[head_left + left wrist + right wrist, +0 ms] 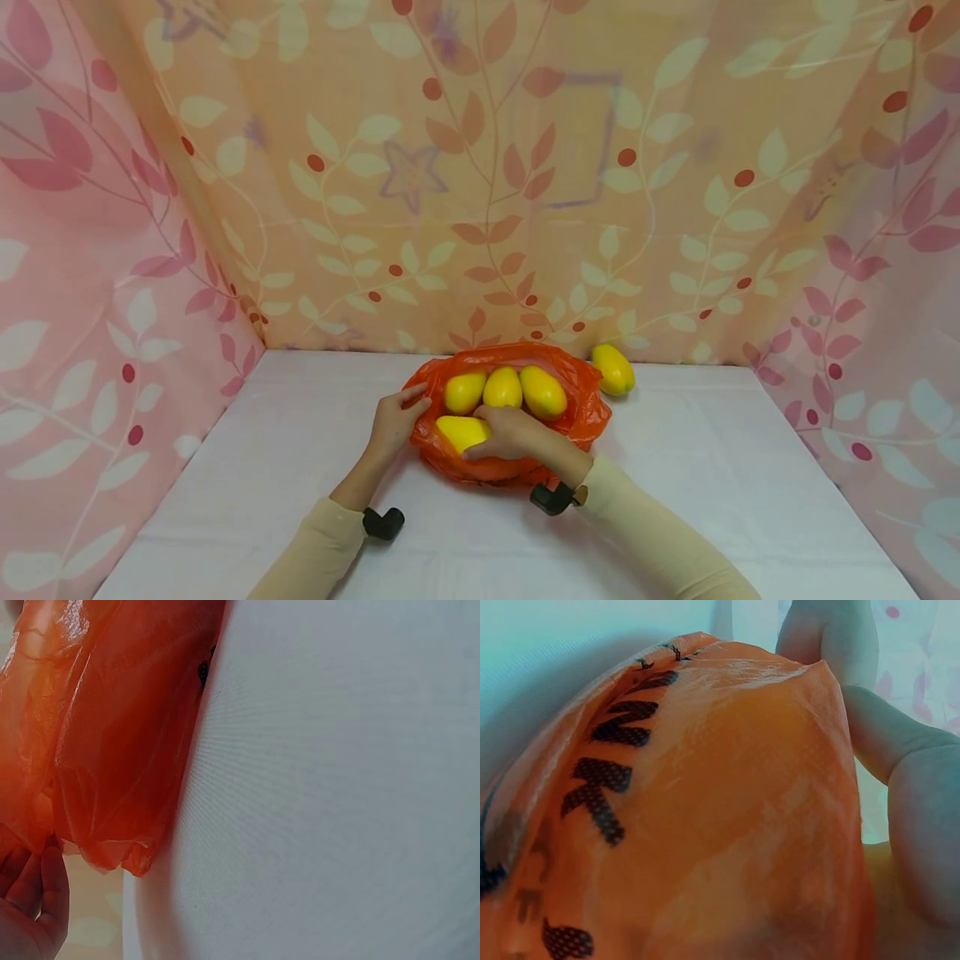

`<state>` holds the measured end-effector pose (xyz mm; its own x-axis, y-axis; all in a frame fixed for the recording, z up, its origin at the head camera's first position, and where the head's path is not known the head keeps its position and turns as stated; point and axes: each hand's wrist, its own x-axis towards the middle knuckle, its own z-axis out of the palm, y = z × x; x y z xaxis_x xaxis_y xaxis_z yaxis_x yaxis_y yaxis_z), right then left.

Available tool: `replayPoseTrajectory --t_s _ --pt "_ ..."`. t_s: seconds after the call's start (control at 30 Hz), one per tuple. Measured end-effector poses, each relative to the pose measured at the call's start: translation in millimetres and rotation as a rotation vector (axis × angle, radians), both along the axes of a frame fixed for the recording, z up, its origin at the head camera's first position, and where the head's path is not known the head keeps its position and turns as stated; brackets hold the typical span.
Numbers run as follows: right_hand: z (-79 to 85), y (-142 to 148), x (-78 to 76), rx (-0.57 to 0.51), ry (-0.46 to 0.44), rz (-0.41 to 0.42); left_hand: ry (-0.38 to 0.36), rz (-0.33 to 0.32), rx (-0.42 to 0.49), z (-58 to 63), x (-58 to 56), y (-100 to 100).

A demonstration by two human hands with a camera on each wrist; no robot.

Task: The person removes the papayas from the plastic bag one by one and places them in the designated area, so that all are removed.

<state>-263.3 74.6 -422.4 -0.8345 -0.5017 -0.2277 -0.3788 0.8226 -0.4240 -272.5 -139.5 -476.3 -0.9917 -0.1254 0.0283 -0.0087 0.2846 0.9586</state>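
An orange-red plastic bag (596,417) lies wide on the white tabletop, its mouth facing up. Three yellow mangoes (543,392) sit in a row at the back inside it. In front of them, another mango (459,433) lies sideways, with my right hand (513,433) gripping its right end between thumb and fingers. My left hand (393,423) holds the bag's left rim; in the left wrist view its fingers (54,889) meet the plastic edge. Black printed letters mark the bag's side (742,787) in the right wrist view, which hides most of the fruit.
One more mango (613,371) lies outside, just behind the bag's right end. White cloth (300,417) covers the table. Floral curtains (480,250) stand along the back and both sides. Each wrist carries a black camera mount (384,524).
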Motion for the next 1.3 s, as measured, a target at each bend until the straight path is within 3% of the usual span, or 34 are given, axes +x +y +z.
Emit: replayPoseTrajectory --t_s 0.43,0.87,1.07,1.3 --pt "-1.6 4.1 0.0 -0.046 0.008 -0.033 -0.006 -0.013 -0.009 3.4 0.7 0.5" --pt "11.8 9.1 -3.5 -0.130 0.016 -0.137 0.017 0.001 -0.045 4.6 -3.3 -1.1" --pt "19.4 10.3 -4.5 -0.159 0.002 -0.157 0.010 0.006 -0.044 1.1 -4.6 -2.3" --pt "25.8 15.4 -7.3 -0.170 0.053 -0.149 -0.008 0.006 -0.043 0.2 -4.6 -2.9"
